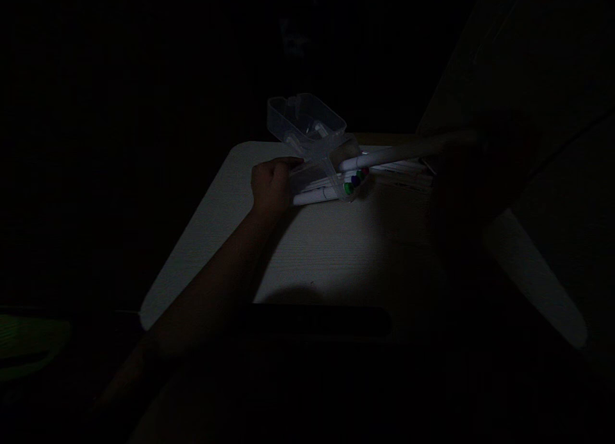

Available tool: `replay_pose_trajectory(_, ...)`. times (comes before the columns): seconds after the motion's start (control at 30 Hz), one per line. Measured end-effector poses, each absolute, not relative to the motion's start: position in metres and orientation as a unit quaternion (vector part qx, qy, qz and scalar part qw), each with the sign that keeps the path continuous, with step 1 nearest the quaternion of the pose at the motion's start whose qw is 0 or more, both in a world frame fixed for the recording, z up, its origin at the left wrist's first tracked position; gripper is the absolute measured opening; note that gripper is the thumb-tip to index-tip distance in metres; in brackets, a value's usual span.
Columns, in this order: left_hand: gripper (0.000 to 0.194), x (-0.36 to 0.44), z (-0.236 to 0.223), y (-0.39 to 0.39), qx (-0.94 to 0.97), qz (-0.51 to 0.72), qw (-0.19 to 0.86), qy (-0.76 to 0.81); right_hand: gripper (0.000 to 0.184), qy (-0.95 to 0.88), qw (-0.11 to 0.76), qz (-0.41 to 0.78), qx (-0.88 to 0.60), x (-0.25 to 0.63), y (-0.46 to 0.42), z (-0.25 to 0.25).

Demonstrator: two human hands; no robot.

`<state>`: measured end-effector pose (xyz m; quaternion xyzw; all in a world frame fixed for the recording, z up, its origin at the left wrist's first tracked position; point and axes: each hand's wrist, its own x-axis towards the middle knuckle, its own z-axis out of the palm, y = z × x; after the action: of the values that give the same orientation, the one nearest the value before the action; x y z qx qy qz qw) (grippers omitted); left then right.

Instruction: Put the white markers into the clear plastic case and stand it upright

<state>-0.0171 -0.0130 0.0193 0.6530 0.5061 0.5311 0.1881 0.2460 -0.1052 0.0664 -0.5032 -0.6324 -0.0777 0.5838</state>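
Observation:
My left hand (271, 182) is closed on the left edge of a clear plastic case (307, 120), whose lid stands open and tilts back. Inside its lower part lie several white markers (314, 196) with green, blue and red ends. One longer-looking white marker (398, 153) slants up to the right, its left end at the case's opening. At its right end is my right hand (473, 165), deep in shadow and closed around that marker; the single fingers hardly show. More thin white markers (403, 175) lie beside the case, partly behind the right hand.
The case rests near the far edge of a small pale wood-grain table (317, 252) with rounded corners. A dark slot (317, 321) runs along its near side. Something green (31, 345) lies at the lower left. Most of the surroundings are too dark to make out.

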Motion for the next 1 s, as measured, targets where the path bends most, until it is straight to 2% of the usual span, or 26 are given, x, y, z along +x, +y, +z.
replay_pose_trajectory(0.1, 0.041, -0.018, 0.020, -0.014, 0.659, 0.518, 0.179, 0.515, 0.034, -0.604, 0.627, -0.087, -0.485, 0.229, -0.113, 0.066)
replay_pose_trajectory(0.27, 0.037, -0.016, 0.023, -0.018, 0.664, 0.524, 0.181, 0.502, 0.034, -0.622, 0.622, -0.038, -0.474, 0.226, -0.110, 0.060)
replay_pose_trajectory(0.57, 0.042, -0.016, 0.022, -0.017, 0.662, 0.520, 0.178, 0.510, 0.027, -0.646, 0.545, -0.099, -0.526, 0.231, -0.105, 0.058)
replay_pose_trajectory(1.0, 0.041, -0.015, 0.023, -0.017, 0.668, 0.520, 0.151, 0.510, 0.026, -0.691, 0.577, -0.050, -0.433, 0.244, -0.087, 0.045)
